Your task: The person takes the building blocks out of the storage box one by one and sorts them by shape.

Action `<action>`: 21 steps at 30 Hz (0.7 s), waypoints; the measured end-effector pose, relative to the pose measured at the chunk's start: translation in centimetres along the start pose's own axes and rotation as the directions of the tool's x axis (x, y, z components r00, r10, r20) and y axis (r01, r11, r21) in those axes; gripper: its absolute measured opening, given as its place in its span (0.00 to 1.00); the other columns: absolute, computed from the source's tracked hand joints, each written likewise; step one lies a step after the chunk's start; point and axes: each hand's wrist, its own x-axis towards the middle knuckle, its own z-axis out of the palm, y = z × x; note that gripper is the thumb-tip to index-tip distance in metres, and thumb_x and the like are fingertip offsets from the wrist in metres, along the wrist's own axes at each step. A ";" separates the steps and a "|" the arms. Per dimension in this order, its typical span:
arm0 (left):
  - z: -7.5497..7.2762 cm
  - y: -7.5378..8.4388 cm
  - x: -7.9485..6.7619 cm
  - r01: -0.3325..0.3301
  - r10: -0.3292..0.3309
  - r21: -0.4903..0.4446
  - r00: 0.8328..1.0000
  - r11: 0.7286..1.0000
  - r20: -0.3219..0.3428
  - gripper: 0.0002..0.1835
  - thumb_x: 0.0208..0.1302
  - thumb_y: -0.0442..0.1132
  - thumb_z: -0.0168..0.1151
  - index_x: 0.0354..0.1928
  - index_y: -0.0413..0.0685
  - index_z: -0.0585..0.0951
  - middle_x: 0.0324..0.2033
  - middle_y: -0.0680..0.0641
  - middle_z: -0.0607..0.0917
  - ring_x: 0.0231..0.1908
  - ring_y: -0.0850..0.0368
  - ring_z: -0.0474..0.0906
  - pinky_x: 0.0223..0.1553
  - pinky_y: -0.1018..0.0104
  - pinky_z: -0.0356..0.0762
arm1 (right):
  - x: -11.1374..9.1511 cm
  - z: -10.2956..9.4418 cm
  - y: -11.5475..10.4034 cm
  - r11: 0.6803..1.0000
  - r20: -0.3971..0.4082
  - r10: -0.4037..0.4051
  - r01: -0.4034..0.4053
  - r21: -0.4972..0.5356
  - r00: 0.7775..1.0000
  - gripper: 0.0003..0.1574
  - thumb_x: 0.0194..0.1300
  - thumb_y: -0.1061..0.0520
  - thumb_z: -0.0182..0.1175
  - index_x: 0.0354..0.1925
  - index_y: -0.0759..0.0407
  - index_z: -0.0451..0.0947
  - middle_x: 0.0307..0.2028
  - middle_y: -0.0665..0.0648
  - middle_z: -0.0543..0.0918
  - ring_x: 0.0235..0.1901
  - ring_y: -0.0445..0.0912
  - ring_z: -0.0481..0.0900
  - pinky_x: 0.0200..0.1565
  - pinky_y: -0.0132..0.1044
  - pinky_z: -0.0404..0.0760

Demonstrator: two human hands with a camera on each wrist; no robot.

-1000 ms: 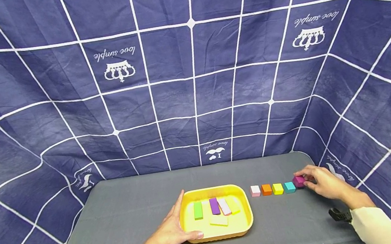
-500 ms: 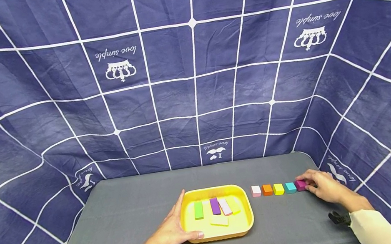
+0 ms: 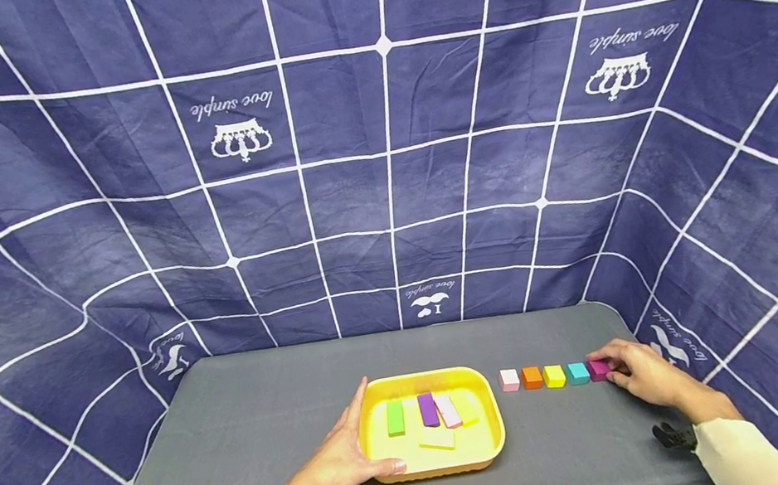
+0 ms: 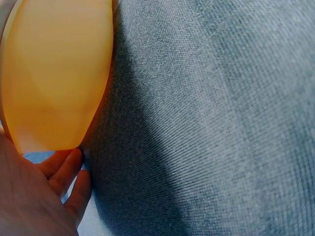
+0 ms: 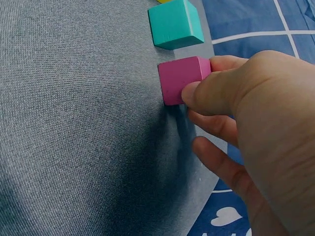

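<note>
Right hand [image 3: 648, 373] bent at the fingers, the person I'm watching pinches a magenta cube [image 5: 178, 78] between thumb and fingers, well to the right of a yellow, round-cornered tray [image 3: 459, 460]. Outward from the tray toward it runs a row: pale pink cube [image 3: 509, 380], orange cube [image 3: 532, 378], yellow cube [image 3: 554, 376], then a turquoise cube [image 3: 578, 373] just beside the magenta one. Their left hand [image 3: 344, 457] grips the tray's left end, thumb over the near rim. Flat oblong blocks, including a green block [image 3: 395, 419] and a purple block [image 3: 427, 410], lie inside the tray.
</note>
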 end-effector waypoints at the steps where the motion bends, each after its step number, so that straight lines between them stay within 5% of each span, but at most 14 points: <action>1: 0.0 0.0 0.0 0.001 -0.001 0.001 1.000 1.000 -0.001 0.85 0.47 0.64 0.96 0.98 0.66 0.45 0.88 0.29 0.68 0.85 0.21 0.68 0.79 0.19 0.71 | 0.0 0.0 0.0 1.000 -0.002 0.001 -0.001 0.005 1.000 0.28 0.53 0.77 0.81 0.53 0.64 0.93 0.41 0.53 0.90 0.35 0.38 0.83 0.36 0.33 0.82; 8: 0.0 0.0 0.0 -0.001 0.001 0.006 1.000 1.000 -0.003 0.85 0.47 0.65 0.95 0.98 0.66 0.45 0.88 0.30 0.69 0.84 0.23 0.71 0.78 0.20 0.73 | 0.3 -0.2 -0.2 1.000 -0.051 -0.019 0.019 0.001 0.999 0.32 0.50 0.75 0.84 0.56 0.64 0.93 0.45 0.57 0.92 0.39 0.34 0.87 0.38 0.33 0.86; 21: 0.1 -0.2 0.1 -0.019 0.019 0.000 1.000 1.000 -0.010 0.86 0.46 0.64 0.96 0.98 0.65 0.45 0.87 0.31 0.70 0.81 0.28 0.76 0.78 0.25 0.75 | 2.1 -1.6 -3.3 0.994 -0.036 -0.005 0.001 -0.109 0.999 0.32 0.56 0.69 0.86 0.60 0.58 0.93 0.52 0.53 0.93 0.48 0.54 0.94 0.50 0.51 0.94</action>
